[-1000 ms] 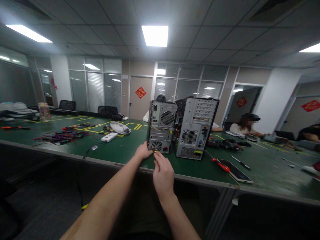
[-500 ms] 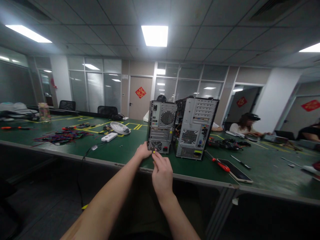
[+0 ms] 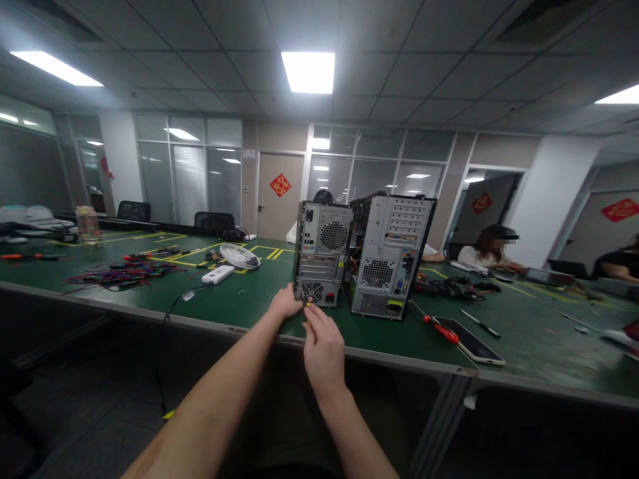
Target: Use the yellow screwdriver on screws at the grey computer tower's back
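Two grey computer towers stand with their backs to me on the green table (image 3: 239, 306). My left hand (image 3: 285, 303) rests against the lower left corner of the nearer, smaller tower (image 3: 322, 253), fingers curled on its edge. My right hand (image 3: 323, 349) is closed in a pinch on a small tool with a yellow tip (image 3: 309, 305), held at the tower's bottom rear near the fan grille. The larger tower (image 3: 392, 263) stands just to the right, with its side open.
A red-handled screwdriver (image 3: 439, 328) and a phone (image 3: 472, 342) lie right of the towers. A white fan (image 3: 240, 255), a white device (image 3: 217, 273), a black cable and coloured wires (image 3: 120, 273) lie left. Other people sit at the far right.
My right hand has edged slightly left and closer to the tower's base. The left hand has stayed on the tower's corner.
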The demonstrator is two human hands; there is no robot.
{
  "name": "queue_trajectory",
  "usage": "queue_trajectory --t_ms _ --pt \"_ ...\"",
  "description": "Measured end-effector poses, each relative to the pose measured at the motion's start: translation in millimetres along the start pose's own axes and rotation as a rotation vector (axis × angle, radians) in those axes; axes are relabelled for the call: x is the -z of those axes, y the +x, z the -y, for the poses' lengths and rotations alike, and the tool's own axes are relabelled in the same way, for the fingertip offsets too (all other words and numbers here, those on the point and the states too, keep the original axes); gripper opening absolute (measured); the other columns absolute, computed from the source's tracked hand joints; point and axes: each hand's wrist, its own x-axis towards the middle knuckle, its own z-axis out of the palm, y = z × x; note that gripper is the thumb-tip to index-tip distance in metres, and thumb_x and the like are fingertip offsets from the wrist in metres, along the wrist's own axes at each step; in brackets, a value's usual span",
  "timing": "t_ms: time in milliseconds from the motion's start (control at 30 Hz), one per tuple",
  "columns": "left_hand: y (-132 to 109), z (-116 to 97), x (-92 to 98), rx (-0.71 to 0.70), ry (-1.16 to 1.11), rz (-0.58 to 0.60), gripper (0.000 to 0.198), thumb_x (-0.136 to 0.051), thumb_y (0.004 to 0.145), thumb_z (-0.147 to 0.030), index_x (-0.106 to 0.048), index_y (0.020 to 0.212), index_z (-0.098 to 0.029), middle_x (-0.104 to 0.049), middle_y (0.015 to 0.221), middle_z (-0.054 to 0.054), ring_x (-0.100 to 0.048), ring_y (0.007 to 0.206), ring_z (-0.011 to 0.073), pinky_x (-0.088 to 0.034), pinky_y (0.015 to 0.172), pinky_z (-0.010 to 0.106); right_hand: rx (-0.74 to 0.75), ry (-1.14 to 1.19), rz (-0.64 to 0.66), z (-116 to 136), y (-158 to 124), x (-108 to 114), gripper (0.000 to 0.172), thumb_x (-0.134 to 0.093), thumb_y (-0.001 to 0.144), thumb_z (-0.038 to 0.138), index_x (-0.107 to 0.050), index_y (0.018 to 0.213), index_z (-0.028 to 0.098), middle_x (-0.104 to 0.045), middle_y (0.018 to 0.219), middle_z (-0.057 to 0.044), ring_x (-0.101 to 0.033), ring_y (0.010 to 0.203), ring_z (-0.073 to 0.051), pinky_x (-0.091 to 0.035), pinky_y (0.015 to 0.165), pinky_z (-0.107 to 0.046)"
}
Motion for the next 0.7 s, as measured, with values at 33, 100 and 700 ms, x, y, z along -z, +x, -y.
queue_trajectory --t_ms 33,100,700 --pt "-0.1 -0.2 0.2 0.001 0.000 0.001 0.070 -0.068 0.079 -0.070 -0.053 0.125 -0.020 -0.072 0.119 0.016 -0.069 0.114 0.0333 -0.051 0.090 0.035 0.009 -0.010 0.023 0.7 0.0 0.8 0.040 -0.047 0.096 0.007 -0.072 0.125 0.017 -0.071 0.127 -0.014 -0.067 0.114 -0.025 -0.055 0.102 -0.042" --pt "0.0 0.1 -0.1 -0.006 -0.003 0.005 0.070 -0.068 0.079 -0.070 -0.053 0.126 -0.020 -0.073 0.119 0.016 -0.069 0.114 0.0332 -0.051 0.090 0.035 0.019 -0.019 0.052 2.2 0.1 1.9 0.045 -0.043 0.095 0.005 -0.070 0.129 0.018 -0.069 0.130 -0.013 -0.066 0.115 -0.025 -0.055 0.102 -0.044" --pt "7.3 8.1 -8.8 -0.012 -0.014 -0.008 0.073 -0.066 0.078 -0.073 -0.053 0.126 -0.021 -0.072 0.119 0.017 -0.069 0.113 0.0334 -0.052 0.089 0.036 0.038 -0.061 0.037 1.0 0.0 2.8 0.044 -0.041 0.098 0.007 -0.070 0.129 0.017 -0.069 0.133 -0.014 -0.066 0.115 -0.026 -0.055 0.100 -0.045"
